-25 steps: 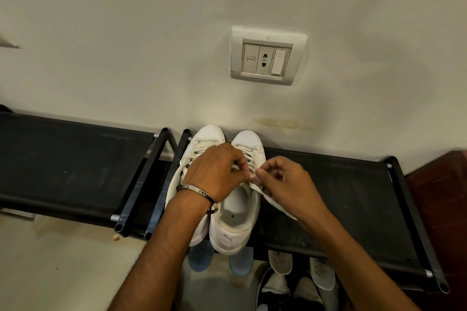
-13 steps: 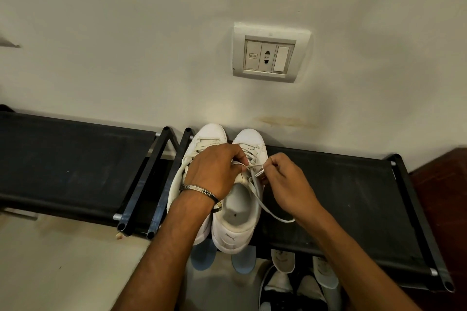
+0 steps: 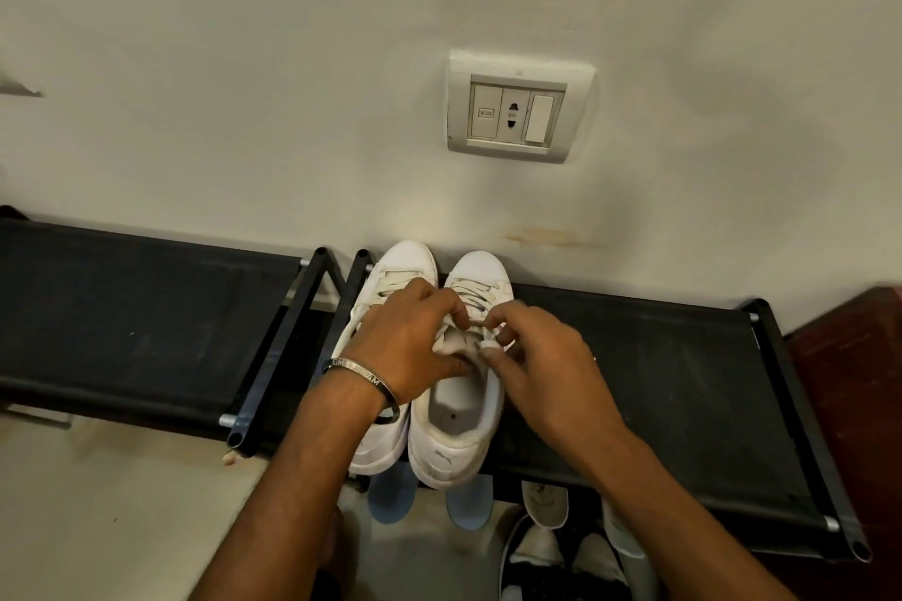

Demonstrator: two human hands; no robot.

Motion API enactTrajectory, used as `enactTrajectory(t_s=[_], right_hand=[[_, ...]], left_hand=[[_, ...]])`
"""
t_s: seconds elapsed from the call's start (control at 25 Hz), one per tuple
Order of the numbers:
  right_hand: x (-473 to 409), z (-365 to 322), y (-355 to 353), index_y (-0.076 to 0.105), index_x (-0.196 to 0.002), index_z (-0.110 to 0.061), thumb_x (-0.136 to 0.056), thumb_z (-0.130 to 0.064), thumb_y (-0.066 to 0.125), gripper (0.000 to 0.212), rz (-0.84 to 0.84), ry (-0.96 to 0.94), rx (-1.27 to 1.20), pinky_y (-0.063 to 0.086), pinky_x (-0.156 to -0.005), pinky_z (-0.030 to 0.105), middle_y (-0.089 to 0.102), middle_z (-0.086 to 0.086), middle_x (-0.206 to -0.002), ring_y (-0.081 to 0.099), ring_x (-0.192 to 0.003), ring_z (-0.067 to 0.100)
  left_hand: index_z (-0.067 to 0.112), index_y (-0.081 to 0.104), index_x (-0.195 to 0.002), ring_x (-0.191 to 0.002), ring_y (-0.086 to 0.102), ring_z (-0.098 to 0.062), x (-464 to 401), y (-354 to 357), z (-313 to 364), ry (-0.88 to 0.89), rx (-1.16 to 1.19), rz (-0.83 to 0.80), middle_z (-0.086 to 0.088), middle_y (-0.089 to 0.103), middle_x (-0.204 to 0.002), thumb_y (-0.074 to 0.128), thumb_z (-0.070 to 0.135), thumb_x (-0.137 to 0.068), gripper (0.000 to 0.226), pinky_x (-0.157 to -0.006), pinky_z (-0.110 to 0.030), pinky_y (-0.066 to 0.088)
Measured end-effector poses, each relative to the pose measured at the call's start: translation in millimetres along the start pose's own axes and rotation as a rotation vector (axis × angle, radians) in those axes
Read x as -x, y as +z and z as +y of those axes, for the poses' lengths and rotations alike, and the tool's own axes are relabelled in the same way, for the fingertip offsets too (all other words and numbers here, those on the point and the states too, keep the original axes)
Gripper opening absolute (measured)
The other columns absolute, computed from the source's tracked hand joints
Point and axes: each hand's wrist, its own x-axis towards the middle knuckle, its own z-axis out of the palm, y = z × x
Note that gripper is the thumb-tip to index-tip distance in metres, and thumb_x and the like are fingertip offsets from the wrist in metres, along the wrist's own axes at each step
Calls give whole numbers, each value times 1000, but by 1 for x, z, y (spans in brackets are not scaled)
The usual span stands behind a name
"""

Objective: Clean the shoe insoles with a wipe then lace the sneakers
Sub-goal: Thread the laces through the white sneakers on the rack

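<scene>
Sneakers (image 3: 429,371) sit side by side on the black shoe rack (image 3: 634,381), toes pointing at the wall, heels hanging just over the front edge. Both are white. The right sneaker (image 3: 459,429) is the one getting the attention: its mouth gapes open toward us and the pale insole (image 3: 459,410) shows inside, with a small dark spot on it. The left sneaker (image 3: 385,288) is mostly hidden under a forearm, only its toe cap and a strip of heel showing.

Both hands crowd in over the right sneaker's tongue. The left hand (image 3: 410,347) comes in from the left, a metal bangle (image 3: 363,381) on its wrist, its grip pinched shut on the white lace (image 3: 468,332) right at the upper eyelets. The right hand (image 3: 542,366) meets it from the other side, fingers curled, its grip also closed on the lace, a loop of it wrapped over a fingertip. The two hands are nearly touching, knuckle to knuckle, above the tongue. Flat white lacing crosses the front of the shoe beyond the fingers.

A second black rack (image 3: 122,322) stands to the left, just beside the first, frame tubes almost meeting. On the wall above the shoes sits a white socket plate (image 3: 520,107). Down below the rack, two light blue soles (image 3: 395,498) poke out, and further right a dark pair with pale shoes (image 3: 561,547) stands on the floor.
</scene>
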Motion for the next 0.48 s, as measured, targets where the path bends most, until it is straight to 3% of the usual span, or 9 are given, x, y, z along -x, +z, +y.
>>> enactTrajectory(t_s=[0.12, 0.28, 0.36, 0.48], right_hand=[[-10, 7, -15, 69, -89, -27, -88, -22, 73, 6, -35, 141, -149, 55, -67, 25, 67, -8, -76, 63, -72, 6], [-16, 2, -24, 67, -97, -17, -97, -13, 59, 9, -17, 405, -615, 53, -57, 21, 67, 4, -78, 61, -60, 12], [-18, -2, -29, 64, -100, -11, -100, -17, 54, 12, -63, 538, -756, 43, -47, 21, 58, 4, -70, 49, -50, 11], [-20, -1, -32, 65, -103, -9, -97, -22, 59, 16, -101, 619, -848, 35, -46, 21, 54, 1, -67, 42, -49, 8]], left_hand=[[30, 53, -107, -94, 54, -16, 1, -5, 1, -16, 8, 18, 6, 51, -107, 81, 32, -73, 45, -83, -40, 48], [29, 51, -111, -77, 55, -11, 3, -17, 6, -7, 46, -10, 6, 54, -100, 77, 10, -77, 47, -76, -37, 51], [29, 51, -112, -74, 56, -9, 4, -21, 8, -5, 42, 5, 5, 55, -98, 69, 1, -80, 47, -76, -37, 52], [29, 48, -116, -68, 56, -5, 5, -25, 9, -3, 64, -31, 3, 54, -98, 61, 0, -81, 47, -68, -29, 51]])
